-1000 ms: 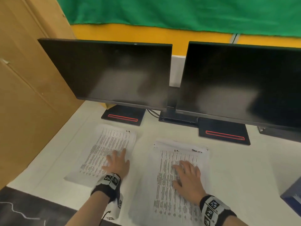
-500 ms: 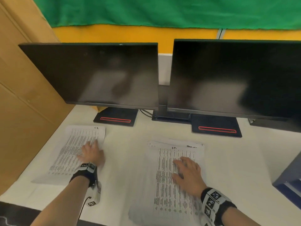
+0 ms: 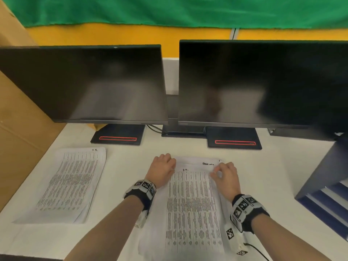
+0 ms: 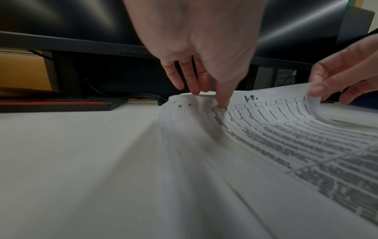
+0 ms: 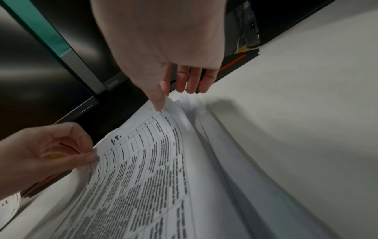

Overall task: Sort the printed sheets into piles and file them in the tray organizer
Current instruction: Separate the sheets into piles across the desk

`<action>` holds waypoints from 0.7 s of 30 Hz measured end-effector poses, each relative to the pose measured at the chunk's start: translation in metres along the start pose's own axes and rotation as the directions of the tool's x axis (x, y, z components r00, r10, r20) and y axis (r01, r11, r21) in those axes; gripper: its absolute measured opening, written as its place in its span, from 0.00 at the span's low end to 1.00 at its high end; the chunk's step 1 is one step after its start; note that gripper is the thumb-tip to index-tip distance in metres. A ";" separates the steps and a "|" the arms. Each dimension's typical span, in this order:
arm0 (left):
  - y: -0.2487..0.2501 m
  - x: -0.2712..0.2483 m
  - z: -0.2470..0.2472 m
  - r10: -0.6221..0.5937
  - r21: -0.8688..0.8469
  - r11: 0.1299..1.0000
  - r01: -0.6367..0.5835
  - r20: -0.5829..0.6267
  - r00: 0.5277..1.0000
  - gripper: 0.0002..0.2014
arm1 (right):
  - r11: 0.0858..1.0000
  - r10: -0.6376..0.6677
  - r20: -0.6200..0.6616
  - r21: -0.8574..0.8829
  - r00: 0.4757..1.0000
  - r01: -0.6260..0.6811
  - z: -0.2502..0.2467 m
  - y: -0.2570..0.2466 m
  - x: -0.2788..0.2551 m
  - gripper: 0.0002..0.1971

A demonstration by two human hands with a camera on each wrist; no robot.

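Our left hand (image 3: 162, 169) has left the side pile (image 3: 71, 183) and now pinches the top sheet (image 3: 192, 200) with our right hand (image 3: 225, 176). We can lift it next.

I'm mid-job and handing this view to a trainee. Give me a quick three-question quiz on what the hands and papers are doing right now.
1. True or false: the left hand and the right hand are both at the far edge of the centre stack.
2. What is the right hand doing to the top sheet? A) pressing it flat B) pinching a far corner and lifting it C) crumpling it
3. Fill in: the second pile, untouched, lies to the person's ____ of the centre stack.

Key
1. True.
2. B; thumb and fingers pinch the raised corner.
3. Left; the tray organizer is at the right.
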State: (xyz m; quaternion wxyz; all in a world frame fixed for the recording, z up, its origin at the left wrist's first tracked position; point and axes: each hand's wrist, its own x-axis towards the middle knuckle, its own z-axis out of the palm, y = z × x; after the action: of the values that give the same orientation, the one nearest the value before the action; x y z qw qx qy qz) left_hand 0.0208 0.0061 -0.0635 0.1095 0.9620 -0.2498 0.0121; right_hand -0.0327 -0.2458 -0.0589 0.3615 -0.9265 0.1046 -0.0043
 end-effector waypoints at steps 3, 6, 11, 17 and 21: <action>-0.002 -0.001 -0.001 -0.051 -0.043 0.998 0.054 0.049 0.997 0.13 | 0.999 -0.050 0.015 -0.020 0.999 0.050 0.004 -0.004 0.002 0.06; -0.007 0.000 -0.002 -0.093 -0.023 0.995 0.094 0.054 0.994 0.11 | 0.992 -0.031 0.025 0.121 0.999 0.028 0.005 -0.008 0.000 0.07; -0.007 0.005 -0.004 -0.105 -0.091 0.990 0.110 0.051 0.993 0.04 | 0.913 0.100 0.166 0.377 0.981 -0.157 0.007 -0.011 -0.015 0.17; -0.011 0.008 -0.002 -0.143 -0.150 0.976 0.157 0.101 0.985 0.13 | 0.872 0.343 0.235 0.279 0.910 -0.401 0.005 -0.003 -0.025 0.23; -0.016 0.003 0.001 -0.166 -0.084 0.980 0.178 0.130 0.978 0.21 | 0.837 0.521 0.049 0.165 0.852 -0.521 -0.038 0.031 -0.011 0.27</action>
State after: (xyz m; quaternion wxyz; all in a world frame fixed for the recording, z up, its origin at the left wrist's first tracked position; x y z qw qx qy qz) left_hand 0.0307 0.0182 -0.0673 0.1405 0.9726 -0.1722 -0.0682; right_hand -0.0524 -0.2910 -0.0512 0.4280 -0.8283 0.3512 0.0861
